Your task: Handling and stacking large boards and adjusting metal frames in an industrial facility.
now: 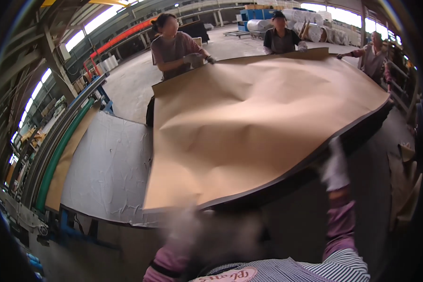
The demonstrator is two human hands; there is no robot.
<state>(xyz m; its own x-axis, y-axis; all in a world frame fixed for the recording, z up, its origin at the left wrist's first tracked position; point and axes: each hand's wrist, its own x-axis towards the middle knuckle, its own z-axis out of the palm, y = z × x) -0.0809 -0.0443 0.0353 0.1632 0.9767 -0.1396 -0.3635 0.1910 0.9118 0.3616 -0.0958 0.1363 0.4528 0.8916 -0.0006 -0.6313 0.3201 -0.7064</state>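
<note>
A large sheet of brown kraft paper (249,122) with a dark underside spreads before me, rippled and partly lifted. My left hand (185,225), in a pale glove, is heavily smeared by motion near the sheet's closest left corner. Over at the near right edge, my right hand (334,169) in a white glove overlaps the dark border; its fingers are blurred, so its grip is unclear. Across from me, a person (171,51) at the left has gloved hands at the far edge. Another person (279,37) stands at the middle, and a third person (373,58) reaches to the right corner.
A grey, wrinkled sheet (110,164) lies to the left, beside a machine's long green roller (63,157). Crumpled brown paper (404,183) is at the right. Wrapped rolls (305,21) and blue equipment (256,14) stand in the background. A steel post (58,66) rises at the left.
</note>
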